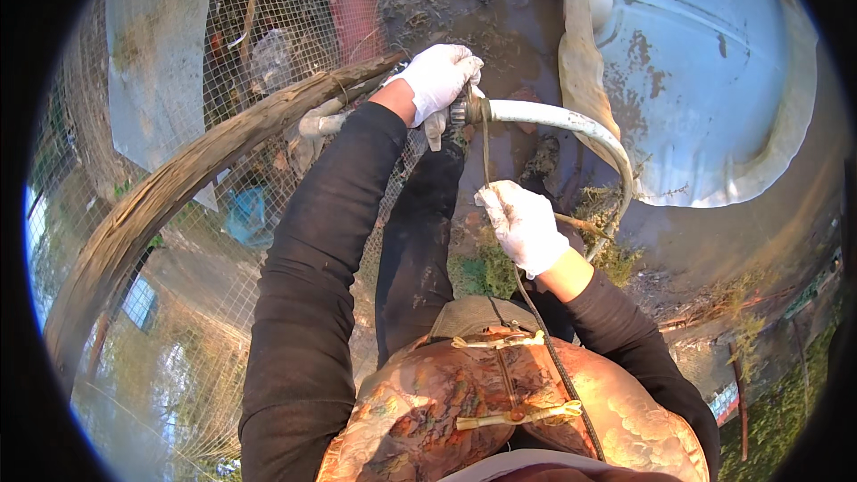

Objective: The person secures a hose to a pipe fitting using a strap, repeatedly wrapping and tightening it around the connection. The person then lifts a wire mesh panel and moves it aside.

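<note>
1. A gloved right hand (527, 228) pinches a cord (486, 150) looped around a white pipe (555, 115);
2. the left hand (439, 80) curls beside the loop, its grip impossible to tell;
3. a wooden pole (198, 156) slants at left.

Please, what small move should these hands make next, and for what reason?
Perhaps the right hand should gently draw the cord snug. It pinches the cord on the body side of the white pipe, and the cord passes over that pipe beside the dark ribbed fitting. The left hand is right at that spot, seemingly well placed to steady it.
</note>
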A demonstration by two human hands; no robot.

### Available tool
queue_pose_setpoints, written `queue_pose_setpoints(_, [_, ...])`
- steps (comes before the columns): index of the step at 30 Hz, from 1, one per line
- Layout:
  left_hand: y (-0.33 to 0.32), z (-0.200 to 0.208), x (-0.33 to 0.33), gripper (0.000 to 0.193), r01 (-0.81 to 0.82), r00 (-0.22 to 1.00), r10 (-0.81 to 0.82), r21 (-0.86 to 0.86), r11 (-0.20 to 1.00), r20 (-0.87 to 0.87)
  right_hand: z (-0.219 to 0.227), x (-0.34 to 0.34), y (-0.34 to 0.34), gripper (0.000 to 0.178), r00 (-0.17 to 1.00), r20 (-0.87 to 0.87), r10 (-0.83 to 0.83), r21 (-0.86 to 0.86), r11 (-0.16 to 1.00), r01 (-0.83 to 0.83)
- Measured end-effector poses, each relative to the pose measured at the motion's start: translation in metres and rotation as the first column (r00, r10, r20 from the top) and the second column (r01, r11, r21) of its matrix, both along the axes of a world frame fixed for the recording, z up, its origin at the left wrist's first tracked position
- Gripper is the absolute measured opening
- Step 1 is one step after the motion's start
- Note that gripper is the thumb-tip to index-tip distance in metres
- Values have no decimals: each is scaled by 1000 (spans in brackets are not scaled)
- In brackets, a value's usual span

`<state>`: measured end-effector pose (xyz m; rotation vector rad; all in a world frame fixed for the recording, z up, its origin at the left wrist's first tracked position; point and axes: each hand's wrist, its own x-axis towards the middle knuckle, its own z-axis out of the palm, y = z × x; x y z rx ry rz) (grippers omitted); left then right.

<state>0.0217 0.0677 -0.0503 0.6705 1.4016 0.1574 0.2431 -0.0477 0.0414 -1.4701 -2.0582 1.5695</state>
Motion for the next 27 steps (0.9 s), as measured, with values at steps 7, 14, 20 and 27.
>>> queue_pose_setpoints(7, [-5,4,2,24,-56,996,57,-20,998,64,-128,-6,0,29,989,147,12,-108,994,4])
queue_pose_setpoints(14, [-1,3,-5,22,101,995,-101,-14,995,23,-174,-36,75,31,973,176,149,269,943,-193])
queue_pose_setpoints(20, [12,15,-5,26,159,985,-160,-20,987,-63,-162,-49,97,46,987,159,12,594,797,-105])
queue_pose_setpoints(27, [25,19,2,43,371,921,-387,-210,905,-41,-158,-53,99,58,978,153,-141,633,774,13])
